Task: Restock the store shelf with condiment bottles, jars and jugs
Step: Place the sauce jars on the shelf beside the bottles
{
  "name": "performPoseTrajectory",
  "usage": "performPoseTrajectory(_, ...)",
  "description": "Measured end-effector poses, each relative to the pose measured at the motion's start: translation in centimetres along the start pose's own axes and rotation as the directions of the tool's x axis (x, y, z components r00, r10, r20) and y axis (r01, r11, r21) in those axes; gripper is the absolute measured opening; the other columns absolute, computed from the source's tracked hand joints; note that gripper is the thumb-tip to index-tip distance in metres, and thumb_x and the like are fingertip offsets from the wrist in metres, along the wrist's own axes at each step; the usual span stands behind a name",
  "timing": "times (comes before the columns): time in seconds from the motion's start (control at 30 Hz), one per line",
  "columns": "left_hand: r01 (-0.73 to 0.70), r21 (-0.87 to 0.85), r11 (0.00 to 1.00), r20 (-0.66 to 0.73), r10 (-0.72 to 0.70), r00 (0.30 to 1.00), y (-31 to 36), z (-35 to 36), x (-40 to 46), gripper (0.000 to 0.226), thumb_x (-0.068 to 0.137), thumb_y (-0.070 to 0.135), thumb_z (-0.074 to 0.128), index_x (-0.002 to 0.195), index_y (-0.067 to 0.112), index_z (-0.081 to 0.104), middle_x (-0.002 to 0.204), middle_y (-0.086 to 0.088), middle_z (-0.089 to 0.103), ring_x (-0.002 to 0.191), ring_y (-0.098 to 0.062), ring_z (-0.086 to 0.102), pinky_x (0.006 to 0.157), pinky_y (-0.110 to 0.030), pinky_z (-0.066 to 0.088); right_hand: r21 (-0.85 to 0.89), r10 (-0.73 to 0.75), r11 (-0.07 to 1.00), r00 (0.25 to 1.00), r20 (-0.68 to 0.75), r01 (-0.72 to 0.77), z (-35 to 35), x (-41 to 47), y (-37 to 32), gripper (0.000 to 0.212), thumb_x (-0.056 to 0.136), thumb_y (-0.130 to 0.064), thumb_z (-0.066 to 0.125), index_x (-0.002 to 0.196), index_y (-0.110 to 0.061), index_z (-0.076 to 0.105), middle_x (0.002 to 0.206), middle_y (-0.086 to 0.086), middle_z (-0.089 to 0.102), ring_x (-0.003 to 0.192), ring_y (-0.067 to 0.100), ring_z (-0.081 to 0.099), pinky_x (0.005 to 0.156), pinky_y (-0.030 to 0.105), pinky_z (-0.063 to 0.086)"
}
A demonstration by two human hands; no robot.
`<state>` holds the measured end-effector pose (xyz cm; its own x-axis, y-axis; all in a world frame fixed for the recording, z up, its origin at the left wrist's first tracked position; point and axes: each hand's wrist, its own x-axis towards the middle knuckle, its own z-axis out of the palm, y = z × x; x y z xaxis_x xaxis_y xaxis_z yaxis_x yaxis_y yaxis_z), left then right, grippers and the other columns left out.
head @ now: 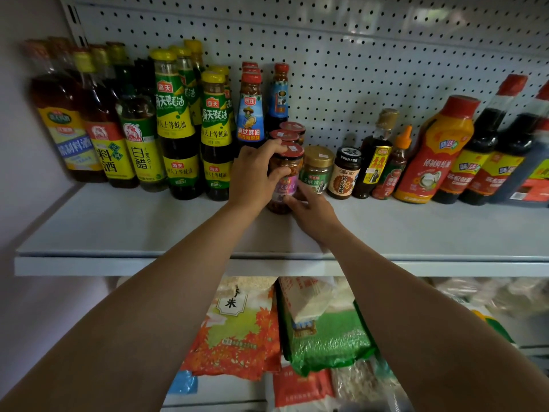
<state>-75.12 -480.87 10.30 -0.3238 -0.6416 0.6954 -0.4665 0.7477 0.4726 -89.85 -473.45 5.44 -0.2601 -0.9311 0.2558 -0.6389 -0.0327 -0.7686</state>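
Note:
A red-lidded jar of chili sauce with a purple label stands on the white shelf, in front of two more red-lidded jars. My left hand grips its upper part, thumb across the front and fingers over the lid's edge. My right hand holds the jar's lower right side with curled fingers. A gold-lidded jar stands just right of it, touching or nearly so.
Tall oyster sauce, vinegar and cooking wine bottles fill the shelf's left side. A black-lidded jar, small bottles and red and orange sauce bottles line the right. A pegboard backs the shelf. Rice bags lie on the shelf below.

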Motion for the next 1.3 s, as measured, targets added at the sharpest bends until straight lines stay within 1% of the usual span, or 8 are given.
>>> performPoseTrajectory(0.33,-0.015,-0.01,1.0,-0.014,0.014,1.0,-0.3,0.1,-0.1,0.041,0.084,0.033,0.073,0.121,0.027,0.058,0.126,-0.003,0.064,0.109,-0.027,0.054,0.09,-0.048,0.049,-0.008,-0.049,0.999,0.998,-0.024,0.049,-0.1,-0.2,-0.1,0.041,0.095,-0.042,0.059,0.134,-0.032,0.054,0.122,-0.007,0.07,0.107,0.011,0.067,0.096,0.045,0.053)
performPoseTrajectory(0.6,-0.006,-0.038,0.999,-0.051,0.004,0.999,0.4,0.1,-0.8,0.045,0.086,0.026,0.074,0.128,0.021,0.06,0.141,-0.002,0.056,0.119,-0.029,0.052,0.097,-0.044,0.048,-0.012,-0.041,0.999,0.999,-0.016,0.04,-0.4,-0.4,-0.4,0.04,0.095,-0.041,0.06,0.134,-0.032,0.055,0.122,-0.007,0.07,0.11,0.012,0.066,0.096,0.042,0.053)
performPoseTrajectory(0.67,-0.015,-0.038,0.999,-0.096,0.011,0.995,0.6,0.1,-1.8,0.05,0.087,0.024,0.073,0.135,0.021,0.058,0.145,-0.002,0.053,0.12,-0.03,0.051,0.098,-0.044,0.048,0.034,-0.016,0.999,1.0,-0.019,0.017,-0.6,-0.6,-0.6,0.04,0.094,-0.043,0.061,0.133,-0.033,0.056,0.121,-0.008,0.07,0.11,0.01,0.066,0.097,0.041,0.053)
performPoseTrajectory(0.77,0.034,-0.017,0.999,-0.159,-0.037,0.987,0.3,0.6,-3.9,0.061,0.087,0.032,0.073,0.142,0.022,0.05,0.148,-0.004,0.049,0.126,-0.029,0.049,0.102,-0.04,0.044,0.196,0.06,0.98,0.987,-0.147,-0.031,-1.2,-1.2,-0.8,0.035,0.092,-0.04,0.066,0.125,-0.028,0.063,0.111,-0.013,0.071,0.101,-0.003,0.064,0.093,0.036,0.056)
performPoseTrajectory(0.83,0.123,-0.043,0.992,-0.197,-0.129,0.972,0.4,1.1,-5.1,0.066,0.083,0.036,0.077,0.14,0.019,0.048,0.141,-0.007,0.05,0.127,-0.028,0.047,0.101,-0.039,0.045,0.224,0.055,0.975,0.967,-0.25,0.002,-1.8,-1.2,-1.1,0.027,0.092,-0.037,0.068,0.116,-0.025,0.066,0.103,-0.016,0.07,0.097,-0.008,0.063,0.088,0.034,0.056)
performPoseTrajectory(0.93,0.245,-0.112,0.963,-0.187,-0.263,0.947,1.0,1.6,-5.3,0.06,0.077,0.04,0.078,0.125,0.015,0.052,0.116,-0.006,0.055,0.109,-0.026,0.053,0.086,-0.043,0.052,0.175,-0.025,0.981,0.941,-0.337,0.088,-3.4,-0.2,-2.3,0.028,0.092,-0.04,0.068,0.114,-0.022,0.069,0.104,-0.012,0.072,0.098,0.001,0.066,0.087,0.039,0.057)
performPoseTrajectory(1.07,0.293,-0.129,0.948,-0.1,-0.306,0.947,-0.3,2.6,-5.1,0.058,0.08,0.068,0.065,0.111,0.02,0.056,0.106,0.0,0.061,0.096,-0.023,0.058,0.074,-0.044,0.053,0.164,-0.038,0.981,0.935,-0.354,0.102,-6.4,2.3,-5.3,0.033,0.092,-0.042,0.068,0.119,-0.022,0.068,0.108,-0.011,0.07,0.099,0.006,0.065,0.094,0.036,0.054)
performPoseTrajectory(1.3,0.368,-0.116,0.922,-0.134,-0.382,0.914,-0.6,3.0,-4.9,0.052,0.075,0.049,0.077,0.111,0.016,0.06,0.111,-0.005,0.059,0.105,-0.025,0.053,0.077,-0.034,0.044,0.103,-0.068,0.989,0.937,-0.343,0.11,-8.7,8.7,-8.1,0.04,0.087,-0.048,0.072,0.117,-0.022,0.071,0.11,-0.008,0.072,0.103,0.006,0.065,0.096,0.035,0.053)
